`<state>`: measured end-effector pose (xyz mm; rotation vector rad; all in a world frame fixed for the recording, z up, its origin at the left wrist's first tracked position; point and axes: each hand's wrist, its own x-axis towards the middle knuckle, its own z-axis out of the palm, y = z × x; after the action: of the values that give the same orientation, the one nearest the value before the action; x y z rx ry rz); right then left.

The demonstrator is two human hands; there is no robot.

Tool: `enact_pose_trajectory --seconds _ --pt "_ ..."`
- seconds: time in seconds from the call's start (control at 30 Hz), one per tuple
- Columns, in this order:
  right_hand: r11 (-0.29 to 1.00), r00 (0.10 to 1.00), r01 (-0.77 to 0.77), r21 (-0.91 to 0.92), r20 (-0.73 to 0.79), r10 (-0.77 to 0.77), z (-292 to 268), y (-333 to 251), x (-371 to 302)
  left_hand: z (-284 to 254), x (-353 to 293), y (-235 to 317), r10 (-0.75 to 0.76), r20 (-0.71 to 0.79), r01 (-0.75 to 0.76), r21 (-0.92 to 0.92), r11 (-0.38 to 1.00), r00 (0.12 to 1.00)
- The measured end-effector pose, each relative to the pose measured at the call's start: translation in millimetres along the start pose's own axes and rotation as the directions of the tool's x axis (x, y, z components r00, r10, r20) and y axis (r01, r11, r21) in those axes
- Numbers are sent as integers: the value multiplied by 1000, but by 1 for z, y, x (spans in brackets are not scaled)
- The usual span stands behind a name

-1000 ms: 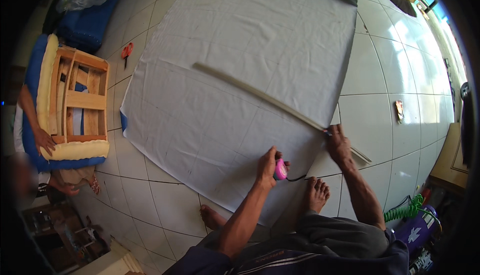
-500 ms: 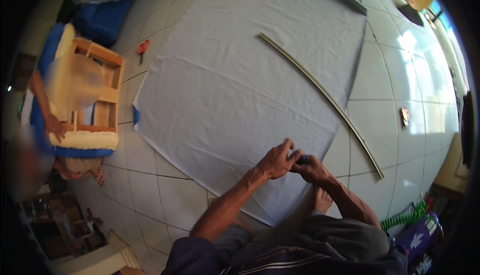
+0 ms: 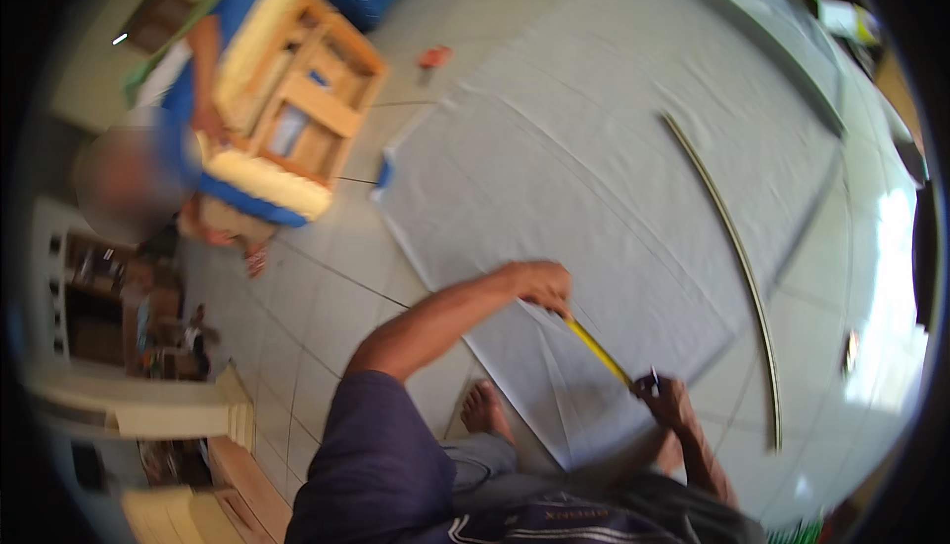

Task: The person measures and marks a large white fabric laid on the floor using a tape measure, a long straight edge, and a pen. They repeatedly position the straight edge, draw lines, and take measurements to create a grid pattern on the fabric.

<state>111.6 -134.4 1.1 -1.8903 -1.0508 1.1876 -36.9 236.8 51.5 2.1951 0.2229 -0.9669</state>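
Observation:
A yellow measuring tape [image 3: 599, 351] stretches in a short slanting line between my two hands. My left hand [image 3: 542, 285] is closed on its far end, above the sheet. Nearer my body, my right hand [image 3: 665, 401] grips the other end; a small dark and pale item shows at its fingers, too blurred to name. Beneath both hands a large light grey cloth [image 3: 554, 188] lies spread over the tiles, with shallow creases and a fold line along it.
A long thin metal strip [image 3: 737, 237] crosses the cloth's right side onto the floor. A grey bar [image 3: 772, 45] lies along the far edge. At left, another person's hand [image 3: 211, 129] rests on a wooden frame [image 3: 327, 114] with foam and blue cloth. A red-handled tool [image 3: 433, 56] lies nearby.
My hands, earlier close together, are now apart, the left one farther out to the left. The yellow tape now shows drawn out between them. The whole view has turned leftward.

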Motion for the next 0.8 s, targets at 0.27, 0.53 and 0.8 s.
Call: enact_pose_trajectory --seconds 0.27,0.53,0.8 --pt "967 972 -234 -101 -18 234 1 -9 20 -9 23 -2 -247 -134 262 113 958 960" --pt "948 959 -282 -151 -47 278 10 -10 24 7 38 -10 -198 -211 249 247 936 957" --pt "956 963 -267 -125 -64 261 16 -7 23 18 42 -16 -158 -257 236 309 921 953"
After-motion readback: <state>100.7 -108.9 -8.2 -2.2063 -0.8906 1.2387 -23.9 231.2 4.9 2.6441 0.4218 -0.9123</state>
